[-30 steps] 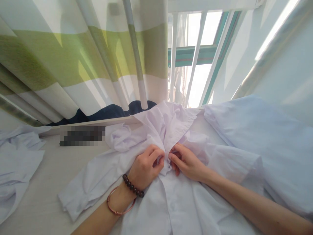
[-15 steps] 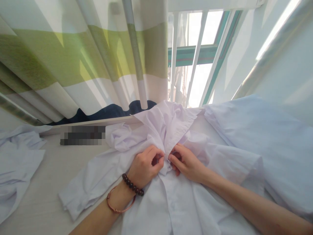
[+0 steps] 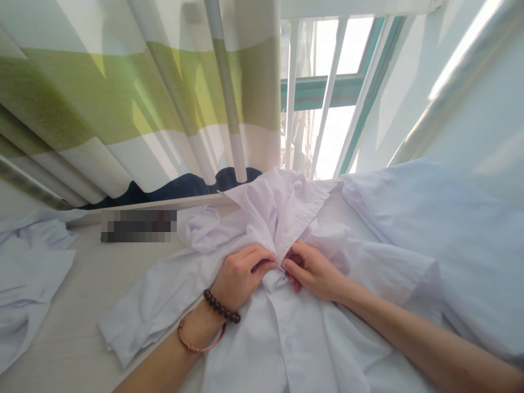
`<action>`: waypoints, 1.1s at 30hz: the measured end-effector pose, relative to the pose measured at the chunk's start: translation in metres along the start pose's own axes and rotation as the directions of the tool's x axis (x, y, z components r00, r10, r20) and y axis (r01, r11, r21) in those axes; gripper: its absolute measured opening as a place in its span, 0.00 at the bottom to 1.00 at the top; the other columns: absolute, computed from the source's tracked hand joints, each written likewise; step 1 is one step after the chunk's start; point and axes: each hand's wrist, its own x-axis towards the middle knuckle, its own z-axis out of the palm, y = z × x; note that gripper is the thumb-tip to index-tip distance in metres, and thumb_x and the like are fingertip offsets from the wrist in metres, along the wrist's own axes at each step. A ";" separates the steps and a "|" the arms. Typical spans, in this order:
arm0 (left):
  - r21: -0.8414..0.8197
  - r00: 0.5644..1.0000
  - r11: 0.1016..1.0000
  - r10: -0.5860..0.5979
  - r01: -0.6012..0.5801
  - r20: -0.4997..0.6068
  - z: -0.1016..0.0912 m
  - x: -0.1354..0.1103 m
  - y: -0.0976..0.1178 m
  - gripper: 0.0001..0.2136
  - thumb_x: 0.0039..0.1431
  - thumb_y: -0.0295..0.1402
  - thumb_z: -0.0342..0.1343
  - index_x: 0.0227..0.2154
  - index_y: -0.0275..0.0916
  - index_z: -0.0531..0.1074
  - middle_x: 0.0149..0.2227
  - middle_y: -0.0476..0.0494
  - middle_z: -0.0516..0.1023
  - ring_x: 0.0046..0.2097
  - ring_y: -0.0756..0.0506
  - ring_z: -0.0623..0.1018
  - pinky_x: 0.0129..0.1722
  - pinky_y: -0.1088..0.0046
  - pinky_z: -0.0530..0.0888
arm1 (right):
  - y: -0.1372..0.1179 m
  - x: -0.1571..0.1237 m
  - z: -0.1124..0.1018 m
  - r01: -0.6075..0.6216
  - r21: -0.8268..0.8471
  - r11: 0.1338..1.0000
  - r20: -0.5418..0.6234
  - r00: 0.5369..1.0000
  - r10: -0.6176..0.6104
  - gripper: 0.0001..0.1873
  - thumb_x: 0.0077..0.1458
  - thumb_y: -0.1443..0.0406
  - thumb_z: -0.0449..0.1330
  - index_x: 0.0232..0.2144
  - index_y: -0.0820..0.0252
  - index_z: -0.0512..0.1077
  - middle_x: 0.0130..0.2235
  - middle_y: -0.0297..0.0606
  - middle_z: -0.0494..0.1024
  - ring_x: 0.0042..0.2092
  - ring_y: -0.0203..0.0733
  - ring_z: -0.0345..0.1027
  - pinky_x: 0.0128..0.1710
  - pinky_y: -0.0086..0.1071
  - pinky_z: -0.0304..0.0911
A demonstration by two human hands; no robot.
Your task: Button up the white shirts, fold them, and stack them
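Note:
A white shirt (image 3: 249, 338) lies spread out in front of me, its front placket running toward me and its upper part bunched up. My left hand (image 3: 243, 273), with a beaded bracelet and a copper bangle on the wrist, pinches the placket edge near the collar end. Close beside it, my right hand (image 3: 311, 270) grips the facing edge of the same shirt between thumb and fingers. The fingertips of both hands almost meet. Whether a button sits between them is too small to make out. One sleeve (image 3: 143, 308) stretches out to the left.
Another white garment (image 3: 33, 289) lies at the left, and a pale folded cloth (image 3: 450, 234) at the right. A green and white curtain (image 3: 172, 93) hangs behind, beside white window bars (image 3: 327, 93). A blurred-out dark patch (image 3: 139, 225) is on the light surface (image 3: 82, 327).
My left fingers have drawn closer together and slightly toward the right hand. The fabric just below the fingertips is folded a little differently. Everything else stays put.

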 end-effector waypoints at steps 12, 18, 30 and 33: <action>0.082 0.998 0.994 0.067 -0.067 0.009 -0.001 -0.005 0.000 0.03 0.60 0.26 0.56 0.33 0.38 0.73 0.34 0.49 0.79 0.35 0.51 0.78 0.37 0.77 0.74 | 0.002 0.003 -0.003 -0.024 -0.037 0.999 0.020 0.999 0.025 0.02 0.54 0.67 0.55 0.30 0.60 0.67 0.22 0.28 0.67 0.21 0.33 0.66 0.19 0.25 0.61; 0.114 0.999 0.993 0.035 -0.038 0.029 0.000 -0.003 0.001 0.05 0.61 0.26 0.54 0.35 0.38 0.74 0.34 0.47 0.80 0.35 0.50 0.78 0.36 0.75 0.74 | 0.002 0.002 0.001 -0.010 -0.052 0.999 -0.038 0.999 0.008 0.03 0.55 0.66 0.55 0.31 0.60 0.68 0.23 0.28 0.66 0.21 0.32 0.65 0.17 0.24 0.59; 0.023 0.998 1.000 0.018 -0.020 0.056 -0.001 -0.003 -0.004 0.05 0.62 0.27 0.53 0.34 0.38 0.74 0.33 0.47 0.79 0.35 0.50 0.77 0.37 0.75 0.74 | -0.003 0.002 -0.001 -0.062 -0.002 0.998 -0.024 0.998 0.062 0.03 0.52 0.66 0.58 0.28 0.60 0.69 0.22 0.28 0.67 0.19 0.31 0.63 0.18 0.25 0.60; 0.020 0.998 0.999 0.024 -0.025 0.061 -0.002 -0.003 -0.004 0.05 0.62 0.27 0.53 0.34 0.38 0.73 0.33 0.47 0.78 0.35 0.50 0.77 0.36 0.75 0.74 | -0.003 0.001 0.000 -0.067 -0.008 0.998 -0.035 0.997 0.066 0.03 0.52 0.66 0.58 0.28 0.60 0.69 0.22 0.28 0.67 0.19 0.31 0.64 0.17 0.24 0.60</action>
